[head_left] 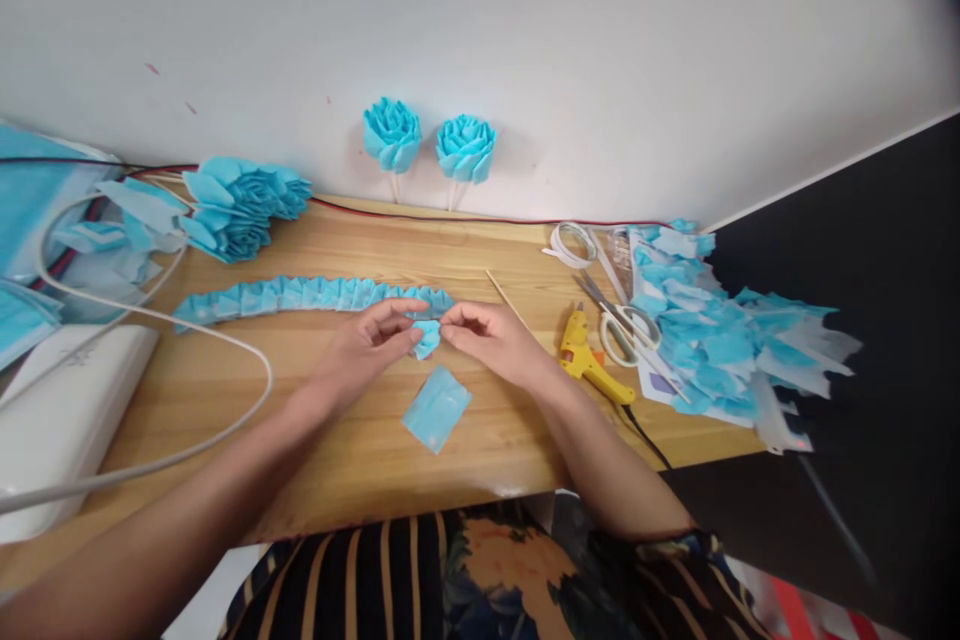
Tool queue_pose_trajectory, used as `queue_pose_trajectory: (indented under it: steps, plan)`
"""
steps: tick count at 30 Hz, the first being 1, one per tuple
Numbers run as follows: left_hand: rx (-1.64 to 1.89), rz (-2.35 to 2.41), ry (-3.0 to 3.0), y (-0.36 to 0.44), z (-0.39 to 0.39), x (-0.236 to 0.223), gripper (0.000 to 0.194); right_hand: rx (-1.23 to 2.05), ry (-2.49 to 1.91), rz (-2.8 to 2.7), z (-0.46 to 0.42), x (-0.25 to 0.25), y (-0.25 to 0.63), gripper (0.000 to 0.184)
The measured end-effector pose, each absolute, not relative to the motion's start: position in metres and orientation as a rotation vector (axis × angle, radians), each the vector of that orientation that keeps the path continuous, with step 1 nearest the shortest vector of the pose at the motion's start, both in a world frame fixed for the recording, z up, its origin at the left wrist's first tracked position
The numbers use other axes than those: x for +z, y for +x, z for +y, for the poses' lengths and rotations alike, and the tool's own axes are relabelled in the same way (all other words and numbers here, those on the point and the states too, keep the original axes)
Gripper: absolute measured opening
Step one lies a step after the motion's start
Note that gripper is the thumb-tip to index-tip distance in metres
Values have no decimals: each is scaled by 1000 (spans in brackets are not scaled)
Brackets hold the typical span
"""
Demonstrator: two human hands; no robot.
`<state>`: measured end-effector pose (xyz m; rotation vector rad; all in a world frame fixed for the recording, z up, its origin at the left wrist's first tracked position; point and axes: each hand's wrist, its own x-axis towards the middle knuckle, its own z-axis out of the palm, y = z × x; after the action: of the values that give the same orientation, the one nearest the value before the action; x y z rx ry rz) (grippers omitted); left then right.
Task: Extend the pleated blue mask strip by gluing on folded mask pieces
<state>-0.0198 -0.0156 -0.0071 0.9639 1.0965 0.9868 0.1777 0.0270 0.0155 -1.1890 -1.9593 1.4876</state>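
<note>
The left hand and right hand pinch 1 small blue piece above the table, near 1 flat blue square.

tabletop: smooth wood, faint sheen; glue gun: plastic; held piece: matt, paper-like

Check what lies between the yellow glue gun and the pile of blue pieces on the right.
In the head view, the scissors lie between the yellow glue gun and the pile of blue pieces.
</note>
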Motion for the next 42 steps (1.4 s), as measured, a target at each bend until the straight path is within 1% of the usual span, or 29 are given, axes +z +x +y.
queue_pose_trajectory:
  steps: [8, 12, 17, 20, 23, 29, 36, 40, 42]
  plan:
    - [1060, 891, 794, -21, -15, -12, 50, 1517, -1136, -1836, 27, 7, 185, 19]
    - [1053, 989, 879, -22, -15, -14, 48, 1489, -1143, -1812, 27, 3, 190, 21]
    - [1061, 1107, 1115, -25, -15, -15, 35, 1367, -1205, -1732, 36, 9, 208, 20]
    - [1035, 1230, 1248, -28, -14, -13, 39, 1262, -1256, -1624, 45, 13, 223, 21]
    - [992, 1310, 1326, -28, -15, -7, 43, 1247, -1276, -1607, 51, 14, 234, 21]
    - [932, 1372, 1285, -25, -18, 1, 51, 1319, -1348, -1897, 54, 13, 242, 22]
    - [951, 1360, 1299, -27, -16, -5, 53, 1083, -1339, -2333, 53, 12, 236, 21]
    - [939, 1331, 1330, -28, -15, -7, 48, 1015, -1326, -2412, 52, 10, 233, 23]
    - [957, 1295, 1317, -28, -14, -8, 40, 1007, -1304, -2422, 51, 9, 232, 24]
